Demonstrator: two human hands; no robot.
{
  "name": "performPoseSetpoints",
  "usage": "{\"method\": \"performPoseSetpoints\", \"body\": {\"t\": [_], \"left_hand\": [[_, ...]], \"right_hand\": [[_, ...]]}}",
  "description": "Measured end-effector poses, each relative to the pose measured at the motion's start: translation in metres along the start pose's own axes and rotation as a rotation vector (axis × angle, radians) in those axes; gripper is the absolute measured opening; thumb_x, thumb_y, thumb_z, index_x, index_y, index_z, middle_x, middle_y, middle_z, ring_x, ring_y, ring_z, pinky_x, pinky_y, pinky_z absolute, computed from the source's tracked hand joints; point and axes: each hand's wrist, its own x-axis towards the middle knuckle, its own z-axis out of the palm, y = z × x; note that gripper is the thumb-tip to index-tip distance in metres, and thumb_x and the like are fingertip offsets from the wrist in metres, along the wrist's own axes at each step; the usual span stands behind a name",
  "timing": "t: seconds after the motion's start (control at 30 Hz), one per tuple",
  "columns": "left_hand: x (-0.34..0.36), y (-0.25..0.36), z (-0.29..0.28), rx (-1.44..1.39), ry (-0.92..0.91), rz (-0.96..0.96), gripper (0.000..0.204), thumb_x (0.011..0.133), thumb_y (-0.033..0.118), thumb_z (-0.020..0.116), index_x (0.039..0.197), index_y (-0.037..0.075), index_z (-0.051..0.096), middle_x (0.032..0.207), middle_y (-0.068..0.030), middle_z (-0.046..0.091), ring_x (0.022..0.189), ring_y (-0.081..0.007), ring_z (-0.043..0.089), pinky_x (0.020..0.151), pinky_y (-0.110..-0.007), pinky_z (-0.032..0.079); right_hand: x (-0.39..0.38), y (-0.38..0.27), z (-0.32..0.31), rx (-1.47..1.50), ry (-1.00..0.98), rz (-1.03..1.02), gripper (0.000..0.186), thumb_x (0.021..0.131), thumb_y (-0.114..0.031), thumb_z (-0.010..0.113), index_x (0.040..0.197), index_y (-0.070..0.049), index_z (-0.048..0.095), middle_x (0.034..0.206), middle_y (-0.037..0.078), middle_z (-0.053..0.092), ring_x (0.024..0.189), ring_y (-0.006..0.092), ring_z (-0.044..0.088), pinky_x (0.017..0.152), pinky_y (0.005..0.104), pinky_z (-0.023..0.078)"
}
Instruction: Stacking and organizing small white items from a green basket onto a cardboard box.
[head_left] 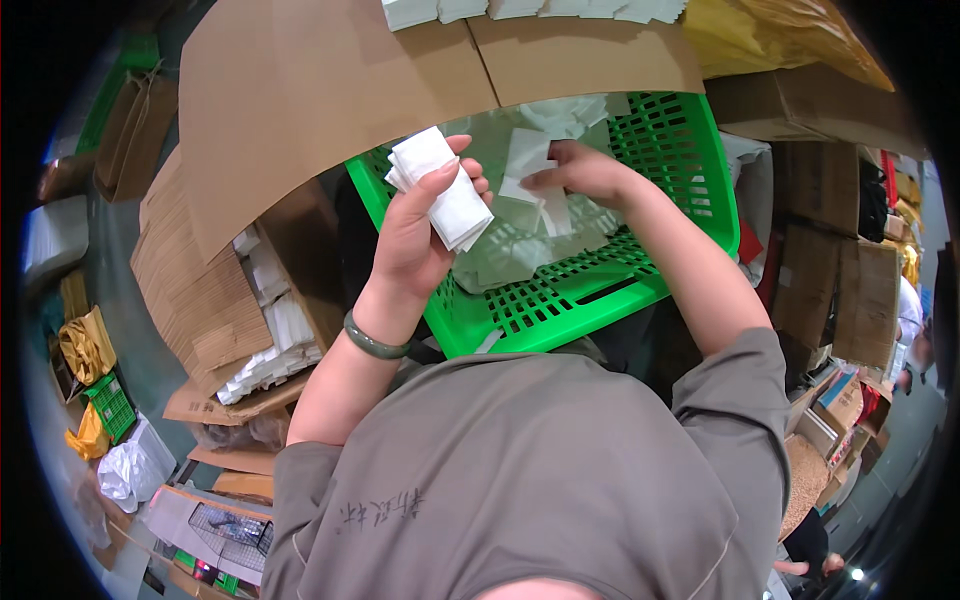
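My left hand [415,225] is closed around a small stack of flat white packets [455,200], thumb across the front and fingers behind. It is raised over the left edge of a green plastic basket [600,325]. Inside the basket my right hand [590,175] has its thumb and fingers at the edge of a flat white packet [522,160], apparently pinching it. More loose white packets [575,115] lie in the basket on a pale, translucent plastic liner [530,260]. The fingertips of my right hand are partly in shadow.
A cardboard sheet [340,90] overhangs the basket's far side, with stacked white packets [560,8] on it. To the left, an opened carton [205,290] holds several white bundles [275,345]. Yellow plastic [790,35] and brown cartons [820,200] stand at the right.
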Motion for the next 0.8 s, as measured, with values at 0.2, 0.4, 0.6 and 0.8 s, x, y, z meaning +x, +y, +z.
{"method": "performPoseSetpoints", "body": {"t": [0.2,0.4,0.6,0.8], "left_hand": [[0.003,-0.007,0.0,0.281,0.125,-0.023,0.035,0.087,0.016,0.063,0.117,0.003,0.051,0.092,-0.0047,0.061,0.086,-0.0137,0.06,0.079,-0.03,0.051],[0.004,-0.015,-0.003,0.255,-0.032,-0.236,0.04,0.092,0.036,0.056,0.115,0.003,0.055,0.099,-0.0057,0.062,0.092,-0.0152,0.061,0.082,-0.031,0.05],[-0.005,-0.006,0.006,0.116,-0.169,-0.376,0.044,0.092,0.037,0.055,0.12,0.002,0.053,0.109,-0.0093,0.062,0.1,-0.0172,0.061,0.086,-0.032,0.05],[-0.007,-0.007,0.007,0.399,-0.188,-0.342,0.04,0.082,0.006,0.065,0.12,0.002,0.054,0.108,-0.0078,0.062,0.099,-0.0164,0.061,0.086,-0.032,0.05]], "right_hand": [[-0.068,-0.016,0.001,0.709,-0.154,-0.225,0.047,0.077,-0.006,0.069,0.12,0.0,0.052,0.109,0.01,0.063,0.094,0.0169,0.063,0.084,0.0302,0.05],[-0.089,-0.021,0.022,1.023,-0.151,-0.36,0.044,0.076,-0.004,0.064,0.118,0.001,0.052,0.102,0.01,0.064,0.09,0.0179,0.064,0.081,0.0314,0.053],[-0.084,-0.011,0.025,0.884,-0.148,-0.428,0.036,0.079,-0.005,0.065,0.113,0.0,0.056,0.103,0.008,0.064,0.091,0.0146,0.064,0.08,0.0297,0.052],[-0.077,-0.014,0.024,0.76,-0.014,-0.418,0.028,0.087,-0.012,0.063,0.112,-0.002,0.058,0.102,0.006,0.065,0.087,0.0126,0.064,0.075,0.0276,0.053]]}}
